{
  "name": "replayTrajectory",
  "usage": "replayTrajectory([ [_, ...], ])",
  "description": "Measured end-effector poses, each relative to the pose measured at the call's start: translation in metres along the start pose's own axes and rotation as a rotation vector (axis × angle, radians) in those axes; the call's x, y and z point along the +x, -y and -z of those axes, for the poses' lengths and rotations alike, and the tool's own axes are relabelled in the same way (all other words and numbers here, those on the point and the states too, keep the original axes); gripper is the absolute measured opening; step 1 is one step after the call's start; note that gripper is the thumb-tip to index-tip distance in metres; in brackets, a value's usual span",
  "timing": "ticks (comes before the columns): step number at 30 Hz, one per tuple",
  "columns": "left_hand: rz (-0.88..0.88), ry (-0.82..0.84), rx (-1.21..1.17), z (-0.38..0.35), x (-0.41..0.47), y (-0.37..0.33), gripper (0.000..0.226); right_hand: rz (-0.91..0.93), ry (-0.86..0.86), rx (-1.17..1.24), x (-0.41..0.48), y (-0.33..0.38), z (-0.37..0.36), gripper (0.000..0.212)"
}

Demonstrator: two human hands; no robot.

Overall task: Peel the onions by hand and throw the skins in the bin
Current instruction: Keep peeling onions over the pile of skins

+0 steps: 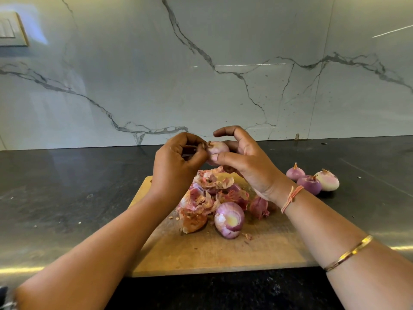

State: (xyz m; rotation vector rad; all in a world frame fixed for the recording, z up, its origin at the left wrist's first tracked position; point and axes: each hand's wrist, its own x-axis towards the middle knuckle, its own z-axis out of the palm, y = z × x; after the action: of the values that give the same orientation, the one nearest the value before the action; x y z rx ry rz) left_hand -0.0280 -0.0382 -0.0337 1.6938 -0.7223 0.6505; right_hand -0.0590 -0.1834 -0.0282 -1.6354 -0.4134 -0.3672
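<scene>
**Peeling an onion (218,148) in mid-air above the cutting board's (201,253) far edge**

Both forearms reach in from the near corners. The right hand (243,162) cradles the onion, thumb and lower fingers curled round it, index finger arched clear above. The left hand (178,157) is bunched, pinching the tufty end. Its fingertips are tucked behind its own knuckles, and the onion's right side is covered too. The tuft points left, so the long axis runs left-right. Skins (210,193) are heaped mid-board, with a peeled onion (229,220) touching them. Three more onions (312,180) sit on the counter (67,198) off the board's far right corner.
</scene>
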Motion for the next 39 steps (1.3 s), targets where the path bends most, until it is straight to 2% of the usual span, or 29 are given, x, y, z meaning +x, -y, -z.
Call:
replayTrajectory([
  [7,0.079,-0.027,-0.005,0.001,0.004,0.004,0.021,-0.025,0.032,0.152,0.0,0.004,0.002,0.027],
  [13,0.151,-0.055,-0.07,0.002,0.005,0.005,0.02,-0.038,0.064,0.258,0.001,0.004,0.004,0.026],
  [15,0.159,-0.07,-0.092,0.002,0.005,0.005,0.02,-0.059,0.037,0.235,0.002,0.003,0.005,0.023],
  [20,0.175,-0.077,-0.102,0.001,0.004,0.006,0.017,-0.109,0.002,0.199,0.003,-0.001,0.002,0.029],
  [26,0.15,-0.007,-0.077,-0.001,0.002,0.003,0.016,-0.08,-0.067,0.044,0.005,-0.006,0.0,0.015],
  [33,0.254,-0.082,-0.001,0.002,0.007,0.011,0.015,-0.037,-0.071,0.073,0.004,-0.001,0.004,0.025],
  [39,0.296,-0.083,0.084,0.005,0.01,0.019,0.014,-0.033,-0.073,0.222,0.004,0.004,0.008,0.025],
])
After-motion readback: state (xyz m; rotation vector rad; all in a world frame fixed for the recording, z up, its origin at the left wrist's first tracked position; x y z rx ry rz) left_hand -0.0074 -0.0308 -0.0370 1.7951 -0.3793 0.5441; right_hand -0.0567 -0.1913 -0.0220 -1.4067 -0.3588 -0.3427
